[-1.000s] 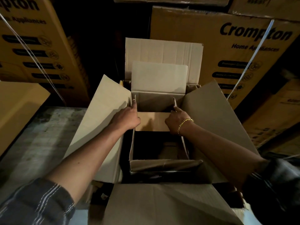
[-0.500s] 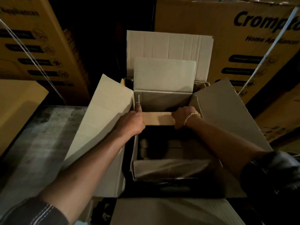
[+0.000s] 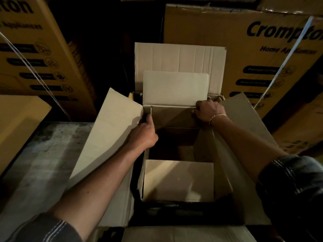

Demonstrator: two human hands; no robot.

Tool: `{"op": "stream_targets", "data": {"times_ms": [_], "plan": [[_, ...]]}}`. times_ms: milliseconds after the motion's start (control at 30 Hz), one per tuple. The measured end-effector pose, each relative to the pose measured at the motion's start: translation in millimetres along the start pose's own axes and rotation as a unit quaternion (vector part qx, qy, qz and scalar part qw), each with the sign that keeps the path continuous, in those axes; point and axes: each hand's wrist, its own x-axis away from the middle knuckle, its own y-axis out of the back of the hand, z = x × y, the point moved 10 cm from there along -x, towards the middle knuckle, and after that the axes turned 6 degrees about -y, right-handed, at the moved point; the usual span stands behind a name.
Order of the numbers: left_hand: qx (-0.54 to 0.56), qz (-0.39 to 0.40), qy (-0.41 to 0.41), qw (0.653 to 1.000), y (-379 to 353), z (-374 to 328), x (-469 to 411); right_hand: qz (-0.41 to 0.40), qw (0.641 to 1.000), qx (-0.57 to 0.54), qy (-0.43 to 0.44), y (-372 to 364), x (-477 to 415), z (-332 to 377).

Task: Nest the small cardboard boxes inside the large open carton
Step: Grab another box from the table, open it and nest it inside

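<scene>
Stacked printed appliance cartons (image 3: 244, 55) are seen filling the dim far background, and a grey concrete floor (image 3: 43, 154) is visible at the left. At the centre a large open carton (image 3: 111, 137) is stood with its four flaps folded outward. Inside it a small cardboard box (image 3: 178, 180) is seated, open at the top, with its far flap raised against the carton's far flap and its near flap folded inward over the opening. The interior of the small box is dark; what lies at the bottom cannot be made out.

The left hand (image 3: 145, 135) is placed at the far left corner of the small box, with its fingers curled over the left wall's edge. The right hand (image 3: 208, 110) is set at the far right corner, its fingers pressed together on the rim there. The box's long axis is judged to run near to far, so both hands lie at its far end, the near end being unsupported. The next move is judged to depend on the box being pressed down evenly between the carton's walls, to which it sits close on both sides.
</scene>
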Motion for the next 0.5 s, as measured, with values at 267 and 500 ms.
{"op": "stream_targets", "data": {"times_ms": [267,500], "plan": [[-0.004,0.000,0.005,1.000,2,1,1,-0.022,0.999,0.007,0.024,-6,10,4],[0.000,0.022,0.014,1.000,-3,2,1,0.003,0.983,0.093,0.156,-8,91,54]]}}
